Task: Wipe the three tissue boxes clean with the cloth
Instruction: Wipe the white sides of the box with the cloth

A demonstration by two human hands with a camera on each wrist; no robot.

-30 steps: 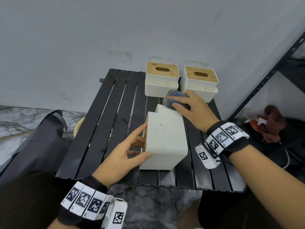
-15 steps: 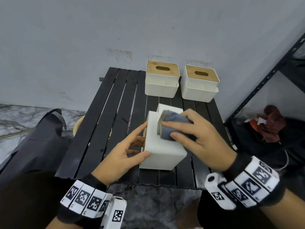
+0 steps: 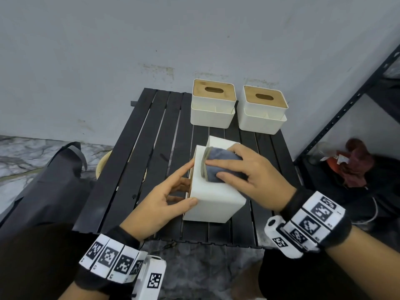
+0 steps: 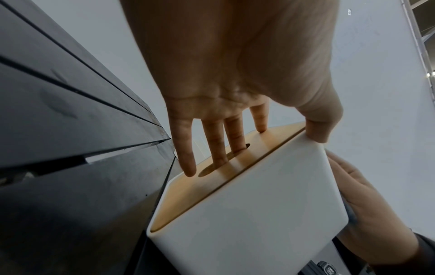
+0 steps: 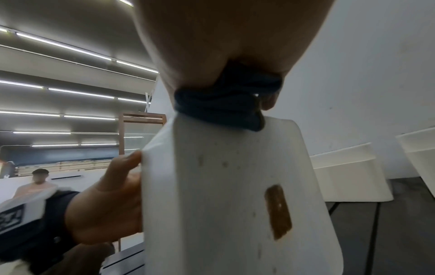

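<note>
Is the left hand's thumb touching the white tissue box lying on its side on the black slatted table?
Touching. The left wrist view shows the left hand with its thumb tip pressed on the white tissue box at its corner edge, no gap.

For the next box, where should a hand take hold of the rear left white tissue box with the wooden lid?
Grip the rear left white tissue box across its two plain side walls from above; it stands upright, so the stepped front tray and slotted lid stay free.

The near white plastic tissue box (image 3: 213,198) bore brown stains and a tan wooden lid. The folded cloth (image 3: 218,167) was grey-blue, and the slatted table (image 3: 138,161) black.
</note>
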